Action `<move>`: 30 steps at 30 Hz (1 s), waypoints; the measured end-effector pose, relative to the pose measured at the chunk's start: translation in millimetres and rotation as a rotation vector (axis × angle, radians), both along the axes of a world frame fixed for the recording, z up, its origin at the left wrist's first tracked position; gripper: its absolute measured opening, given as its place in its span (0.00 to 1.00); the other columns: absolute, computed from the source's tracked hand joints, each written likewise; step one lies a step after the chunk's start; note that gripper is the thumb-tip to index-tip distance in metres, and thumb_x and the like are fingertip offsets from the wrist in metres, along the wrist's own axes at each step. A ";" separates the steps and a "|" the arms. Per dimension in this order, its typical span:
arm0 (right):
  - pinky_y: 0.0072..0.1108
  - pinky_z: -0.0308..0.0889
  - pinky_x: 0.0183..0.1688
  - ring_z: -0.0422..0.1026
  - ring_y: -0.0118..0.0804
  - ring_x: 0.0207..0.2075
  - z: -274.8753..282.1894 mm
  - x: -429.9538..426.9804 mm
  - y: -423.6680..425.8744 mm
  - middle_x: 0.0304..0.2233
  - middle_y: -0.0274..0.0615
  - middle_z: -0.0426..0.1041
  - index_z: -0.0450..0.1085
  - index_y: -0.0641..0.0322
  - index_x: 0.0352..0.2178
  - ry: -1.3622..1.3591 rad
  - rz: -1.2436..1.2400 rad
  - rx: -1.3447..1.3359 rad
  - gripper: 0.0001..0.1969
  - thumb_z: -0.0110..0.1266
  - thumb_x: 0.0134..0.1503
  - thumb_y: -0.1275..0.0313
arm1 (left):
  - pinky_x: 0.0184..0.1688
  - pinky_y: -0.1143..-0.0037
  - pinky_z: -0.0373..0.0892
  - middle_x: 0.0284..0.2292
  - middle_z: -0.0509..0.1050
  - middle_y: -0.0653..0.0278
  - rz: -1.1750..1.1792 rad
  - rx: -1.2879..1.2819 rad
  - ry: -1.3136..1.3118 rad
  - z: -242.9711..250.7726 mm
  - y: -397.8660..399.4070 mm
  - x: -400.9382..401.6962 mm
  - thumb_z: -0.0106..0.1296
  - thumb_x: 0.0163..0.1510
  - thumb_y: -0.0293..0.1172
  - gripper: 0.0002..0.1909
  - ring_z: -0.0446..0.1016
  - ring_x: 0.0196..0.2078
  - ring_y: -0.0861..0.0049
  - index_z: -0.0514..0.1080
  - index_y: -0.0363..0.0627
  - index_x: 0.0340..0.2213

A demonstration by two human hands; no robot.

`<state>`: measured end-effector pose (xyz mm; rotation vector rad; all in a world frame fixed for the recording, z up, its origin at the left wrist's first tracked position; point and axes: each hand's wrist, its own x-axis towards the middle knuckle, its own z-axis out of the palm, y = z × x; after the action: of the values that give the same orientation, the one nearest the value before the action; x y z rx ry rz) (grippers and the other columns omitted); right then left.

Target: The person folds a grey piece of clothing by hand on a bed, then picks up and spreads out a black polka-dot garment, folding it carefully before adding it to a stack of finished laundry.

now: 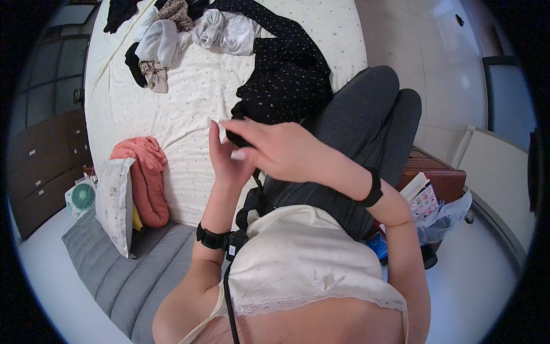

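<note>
My left hand (232,165) is raised over the bed, one digit pointing up and its other fingers partly hidden. Across it reaches my right hand (281,148), fingers and thumb spread apart and slightly blurred. The two hands overlap or touch; which cannot be told. Dark cloth shows in the gap between them, and whether either hand grips it is unclear. This dark patch adjoins a black dotted garment (288,86), which lies bunched on the bed just beyond my hands, against my leg. One long part of it curves away towards the far side.
On the dotted bedsheet (193,94) lie a grey garment (223,32), a pale grey garment (159,43) and leopard-print cloth (174,13). A coral blanket (148,185) and a pillow (115,206) stand left, near a green fan (82,195). A plastic bag (444,221) is at right.
</note>
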<state>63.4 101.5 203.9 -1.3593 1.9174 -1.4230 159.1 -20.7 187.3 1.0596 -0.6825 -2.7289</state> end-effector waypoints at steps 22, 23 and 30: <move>0.27 0.67 0.36 0.73 0.43 0.31 -134.5 -118.6 -16.8 0.26 0.47 0.74 0.71 0.64 0.29 -0.179 -0.265 0.218 0.12 0.42 0.52 0.68 | 0.50 0.68 0.62 0.45 0.66 0.57 0.139 -0.702 -0.141 -34.3 -85.6 70.0 0.48 0.49 0.26 0.21 0.66 0.47 0.67 0.59 0.39 0.46; 0.28 0.67 0.36 0.73 0.44 0.32 -146.3 -109.6 -18.9 0.26 0.49 0.73 0.71 0.63 0.29 -0.122 -0.228 0.299 0.12 0.43 0.51 0.68 | 0.49 0.69 0.63 0.43 0.67 0.58 0.153 -0.698 -0.266 -47.8 -91.8 80.7 0.48 0.49 0.26 0.19 0.67 0.46 0.69 0.60 0.40 0.45; 0.28 0.60 0.46 0.62 0.46 0.42 -174.8 -84.5 -17.0 0.37 0.45 0.65 0.65 0.56 0.35 0.145 -0.287 0.345 0.14 0.55 0.45 0.69 | 0.45 0.72 0.62 0.42 0.69 0.65 0.040 -0.107 -0.787 -159.7 -116.3 159.8 0.44 0.53 0.34 0.14 0.67 0.44 0.72 0.65 0.45 0.42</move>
<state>-21.1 84.6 29.1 -1.0824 2.3973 -1.0618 318.9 -137.0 27.5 2.0965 -0.8572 -2.1429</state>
